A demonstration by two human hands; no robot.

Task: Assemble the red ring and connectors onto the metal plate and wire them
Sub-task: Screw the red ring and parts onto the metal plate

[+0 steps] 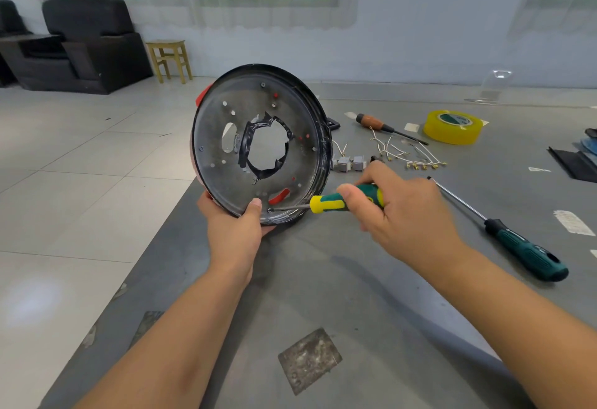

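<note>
The metal plate [261, 143] stands on edge at the counter's [323, 279] left edge, the red ring [203, 95] behind it. The left hand [234, 227] grips its lower rim. The right hand [400, 215] fingers wrap a green-yellow screwdriver [339, 203], tip at a rim screw [270, 210].

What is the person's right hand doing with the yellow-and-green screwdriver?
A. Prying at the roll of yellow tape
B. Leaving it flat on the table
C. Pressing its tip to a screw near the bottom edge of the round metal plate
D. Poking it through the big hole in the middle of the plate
C: the right hand grips the yellow-and-green screwdriver, whose tip meets a screw near the lower rim of the metal plate, held upright by the left hand.
</note>
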